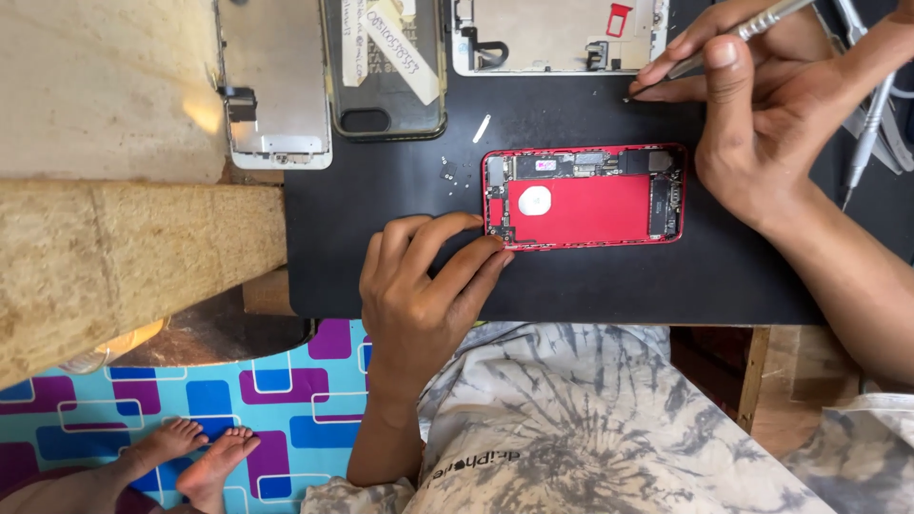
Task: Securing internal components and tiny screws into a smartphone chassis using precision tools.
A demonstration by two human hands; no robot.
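An opened red phone body (pixel 583 196) lies on a black work mat (pixel 590 286), its circuit boards showing along the top and right edges. My left hand (pixel 424 286) rests on the mat, fingertips touching the phone's lower left corner. My right hand (pixel 752 105) is above and to the right of the phone, holding a thin metal screwdriver (pixel 738 36) with its tip down on the mat near a tiny screw (pixel 626 99).
Behind the phone lie a detached screen panel (pixel 276 81), a dark phone case with paper labels (pixel 384 67) and another white screen assembly (pixel 557 36). Small screws and a white sliver (pixel 482 128) sit on the mat. Metal tweezers (pixel 871 124) lie at right. A wooden ledge (pixel 133 247) is left; bare feet (pixel 205 457) below.
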